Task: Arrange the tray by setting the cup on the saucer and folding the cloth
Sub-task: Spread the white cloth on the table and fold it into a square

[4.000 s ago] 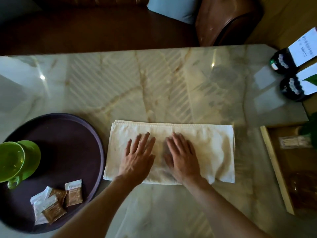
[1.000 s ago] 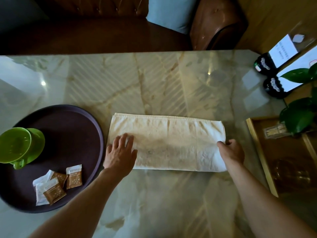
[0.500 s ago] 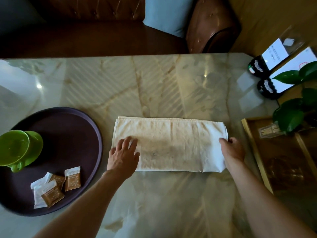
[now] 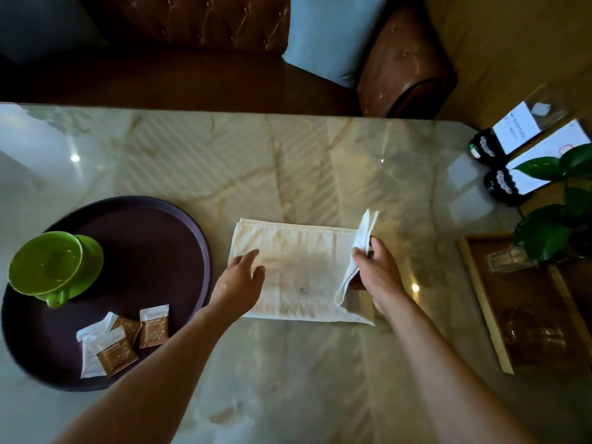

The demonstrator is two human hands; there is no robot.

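Note:
A cream cloth (image 4: pixel 298 270), folded into a long strip, lies on the marble table in front of me. My right hand (image 4: pixel 376 272) pinches its right end and holds that end lifted off the table, turned over toward the left. My left hand (image 4: pixel 238 283) rests flat with fingers apart on the cloth's left part. At the left sits a round dark tray (image 4: pixel 153 241). On its left side a green cup (image 4: pixel 43 262) stands on a green saucer (image 4: pixel 91 264).
Several sachets (image 4: pixel 120 339) lie on the tray's near part. A wooden tray (image 4: pixel 487 302) with a plant (image 4: pixel 551 225) sits at the right edge. Two phones on stands (image 4: pixel 499 165) are at the far right. A brown sofa with a blue cushion (image 4: pixel 333 33) runs behind the table.
My right hand has lifted the cloth's right end off the table and carried it leftward over the strip. My left hand stays pressing the left part.

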